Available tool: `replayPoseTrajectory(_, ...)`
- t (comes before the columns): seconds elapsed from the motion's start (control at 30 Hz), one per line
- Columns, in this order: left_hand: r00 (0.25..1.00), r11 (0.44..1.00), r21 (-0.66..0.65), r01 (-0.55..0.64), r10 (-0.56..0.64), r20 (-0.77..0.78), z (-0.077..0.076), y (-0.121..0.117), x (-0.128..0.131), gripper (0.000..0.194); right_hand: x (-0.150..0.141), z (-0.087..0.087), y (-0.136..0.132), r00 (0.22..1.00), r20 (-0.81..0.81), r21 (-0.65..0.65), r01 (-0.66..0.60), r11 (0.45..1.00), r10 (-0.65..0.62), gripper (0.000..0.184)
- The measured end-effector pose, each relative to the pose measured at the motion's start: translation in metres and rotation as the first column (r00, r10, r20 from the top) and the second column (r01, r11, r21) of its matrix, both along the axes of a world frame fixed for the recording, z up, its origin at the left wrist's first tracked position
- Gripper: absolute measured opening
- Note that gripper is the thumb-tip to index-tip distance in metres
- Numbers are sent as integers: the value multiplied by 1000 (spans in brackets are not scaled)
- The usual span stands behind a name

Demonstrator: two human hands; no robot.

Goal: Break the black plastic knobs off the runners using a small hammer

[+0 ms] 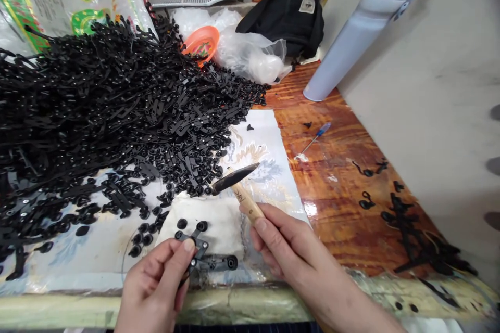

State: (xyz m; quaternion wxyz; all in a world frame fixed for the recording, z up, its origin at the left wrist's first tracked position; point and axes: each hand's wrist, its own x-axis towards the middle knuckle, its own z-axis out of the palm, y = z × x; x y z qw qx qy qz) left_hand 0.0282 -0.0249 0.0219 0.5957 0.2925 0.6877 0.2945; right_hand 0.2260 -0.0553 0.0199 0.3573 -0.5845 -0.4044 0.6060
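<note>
The left hand's fingers point(183, 260) were pressed together, pinching a black plastic part point(200, 244). The right hand's fingers point(273, 234) were curled around a wooden-handled knife point(247, 202), its blade near the part. A heap of similar parts point(117, 114) lay beyond the fingers on the counter point(344, 192).

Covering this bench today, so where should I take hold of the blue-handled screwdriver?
Pinch the blue handle of the screwdriver from above, coming from the near side, perhaps with the right hand. The handle is its thicker end and lies flat on the varnished wooden bench, while the thin shaft runs off toward the lower left.
</note>
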Motion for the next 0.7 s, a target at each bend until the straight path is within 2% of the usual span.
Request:
replayPoseTrajectory(0.2,998,998,3,58,-58,-31,-4,-3,-6,30,3,9,-1,989,132,59,-83,995,74,35)
replayPoseTrajectory(0.33,991,993,47,108,-104,-83,-8,-3,-8,32,2,15,-5,946,299,215,-196,957,127,26)
replayPoseTrajectory(0.43,987,989,72,125,-117,-109,-7,-3,-5,36,4,17,-9,886,437,329,-318,889,155,46)
replayPoseTrajectory(0.53,988,989,82,120,-111,-105,-6,-4,-2,39,9,20,-11,839,525,404,-394,825,144,56)
replayPoseTrajectory(0.63,988,990,73,123,-115,-98,-6,-5,-1,42,11,22,-14,816,575,439,-364,822,54,60)
replayPoseTrajectory(0.7,987,988,78,135,-128,-92,-8,-6,-1,45,9,21,-15,797,603,431,-364,825,36,63)
